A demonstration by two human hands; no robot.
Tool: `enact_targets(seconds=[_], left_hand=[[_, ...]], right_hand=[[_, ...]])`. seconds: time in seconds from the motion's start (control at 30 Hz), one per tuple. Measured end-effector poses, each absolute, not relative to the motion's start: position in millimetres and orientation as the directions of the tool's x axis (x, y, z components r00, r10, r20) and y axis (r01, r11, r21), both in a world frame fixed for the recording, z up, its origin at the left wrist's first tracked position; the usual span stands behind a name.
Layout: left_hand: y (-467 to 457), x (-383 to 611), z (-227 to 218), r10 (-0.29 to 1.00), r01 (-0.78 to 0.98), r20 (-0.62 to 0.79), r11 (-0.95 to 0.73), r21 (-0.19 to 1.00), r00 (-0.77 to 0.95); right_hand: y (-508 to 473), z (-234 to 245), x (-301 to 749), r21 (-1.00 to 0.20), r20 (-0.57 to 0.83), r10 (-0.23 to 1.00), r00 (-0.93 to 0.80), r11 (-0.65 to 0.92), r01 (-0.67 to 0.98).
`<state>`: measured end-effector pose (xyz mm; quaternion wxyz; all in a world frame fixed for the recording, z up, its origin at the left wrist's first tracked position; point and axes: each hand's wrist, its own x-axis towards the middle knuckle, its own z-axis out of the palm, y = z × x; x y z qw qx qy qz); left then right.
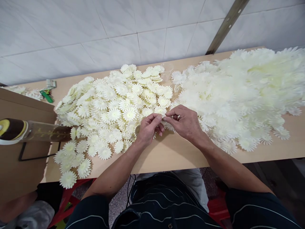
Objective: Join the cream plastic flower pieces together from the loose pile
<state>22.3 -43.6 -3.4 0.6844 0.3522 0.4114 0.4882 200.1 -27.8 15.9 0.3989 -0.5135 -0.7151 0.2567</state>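
flowers [130, 113], pale and many-petalled, lie on the desk [164, 159] in two piles, a left heap [109, 92] and a right heap [228, 95]. the hands meet over the narrow gap between them, close to the desk's near edge, probably because both heaps are in easy reach there.

the left hand [148, 128] and the right hand [187, 122] each have thumb and forefinger pressed together, seemingly pinching one small pale flower [163, 116] between them; most of it is hidden. fingertips alone hold it, likely because it looks thin and a full fist would crease it.

at the left, a bottle [47, 131] is beside some cardboard [23, 108], apparently off to one side to leave room; whether it touches is hard to tell. a green tool [47, 96] lies at the back, near the wall [152, 41], well apart from the hands.
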Motion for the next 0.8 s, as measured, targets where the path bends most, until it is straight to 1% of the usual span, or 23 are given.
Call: enact_targets(seconds=[0.33,0.57,0.7,0.8], left_hand=[[-43,20,-1,0.936,-0.407,-0.263,0.339,0.848,0.233],[-40,17,-3,0.916,-0.452,-0.28,0.388,0.803,0.289],[-40,19,-4,0.916,-0.47,-0.281,0.389,0.792,0.285],[-41,20,-4,0.926,-0.471,-0.264,0.365,0.803,0.269]], right_hand=[[-27,21,200,-0.833,0.25,0.957,-0.144,0.289,0.472],[-28,22,205,-0.849,0.16,0.973,-0.165,0.221,0.479],[-27,25,205,-0.837,0.11,0.987,-0.12,0.157,0.524],[-26,30,206,-0.811,0.076,0.987,-0.138,0.142,0.568]])
